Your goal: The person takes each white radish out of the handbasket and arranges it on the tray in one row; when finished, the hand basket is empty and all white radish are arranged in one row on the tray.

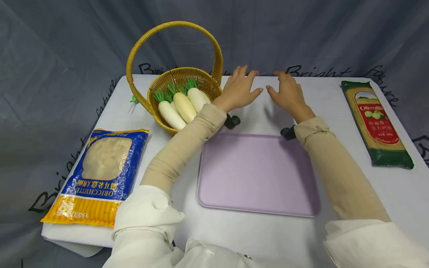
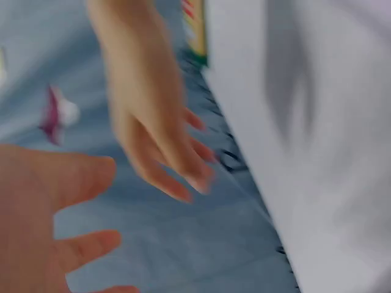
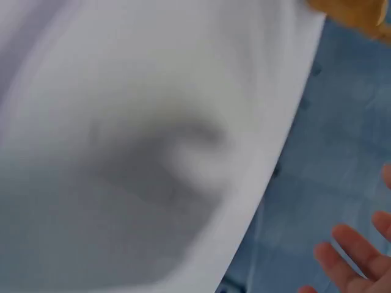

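My left hand hovers by the right rim of the wicker basket, fingers spread and holding nothing. Across a small gap, my right hand is raised over the far part of the table, its fingers also apart and holding nothing. Several white radishes with green tops lie inside the basket, whose tall handle arches above them. Below both wrists sits a shallow lilac tray with a bare surface. In the left wrist view the right hand shows with its fingers pointing down, blurred.
A blue and orange bag of orecchiette pasta lies at the table's left side. On the right lies a green and gold pasta packet. A small green item rests left of the basket. A grey curtain hangs behind the white table.
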Demonstrator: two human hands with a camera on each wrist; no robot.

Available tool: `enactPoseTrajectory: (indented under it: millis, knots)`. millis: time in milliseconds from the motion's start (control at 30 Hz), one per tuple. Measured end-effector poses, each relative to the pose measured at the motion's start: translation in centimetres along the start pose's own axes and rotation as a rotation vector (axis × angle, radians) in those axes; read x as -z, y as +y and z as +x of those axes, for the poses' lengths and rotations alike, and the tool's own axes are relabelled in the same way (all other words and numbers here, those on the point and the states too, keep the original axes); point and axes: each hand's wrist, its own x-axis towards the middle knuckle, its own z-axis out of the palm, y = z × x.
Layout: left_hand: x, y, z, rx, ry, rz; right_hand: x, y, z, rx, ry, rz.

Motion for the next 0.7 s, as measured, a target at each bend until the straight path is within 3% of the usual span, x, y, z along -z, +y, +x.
enactPoseTrajectory:
  millis: [167, 333, 433, 533, 600, 700]
  knots:
    - [1.0, -1.5, -7.1, -0.053, 0.144, -0.147, -0.9, -2.1, -0.9, 0.076, -0.030, 0.219]
    - [0.6, -4.7, -12.4, 0.023, 0.408, -0.393, -2.0, -4.0, -2.0, 0.120, -0.032, 0.406]
    - [-0.9, -6.8, -14.6, 0.093, 0.606, -0.527, -2.8, -5.2, -2.8, 0.113, -0.023, 0.520]
    - [-3.3, -8.7, -16.1, 0.185, 0.780, -0.578, -3.5, -6.6, -3.7, 0.125, -0.028, 0.644]
    - [-5.0, -9.8, -16.7, 0.253, 0.866, -0.586, -3.9, -7.6, -4.1, 0.143, -0.052, 0.769]
    - [-7.1, -11.3, -17.1, 0.319, 0.933, -0.626, -4.4, -9.2, -4.5, 0.174, -0.117, 1.004]
